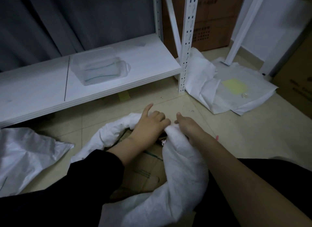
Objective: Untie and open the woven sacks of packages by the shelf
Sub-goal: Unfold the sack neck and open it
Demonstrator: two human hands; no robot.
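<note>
Plainly risk: rolled rim slips from fingers and springs back over opening, since bunched weave is slick. Left hand (152, 123) clenches far rim of woven sack (184, 167), index finger straight; right hand (187, 125) pinches same rim just beside it. Sack: white, mouth open, rim rolled into thick collar under both hands. Cardboard box (145, 169) exposed inside, below left wrist.

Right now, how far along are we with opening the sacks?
Done: an emptied sack lies flat by the shelf post. In hand: both hands, left and right, grip the rolled-down rim of the open sack, cardboard packages exposed. Left: the sack at left; its state is unclear.
</note>
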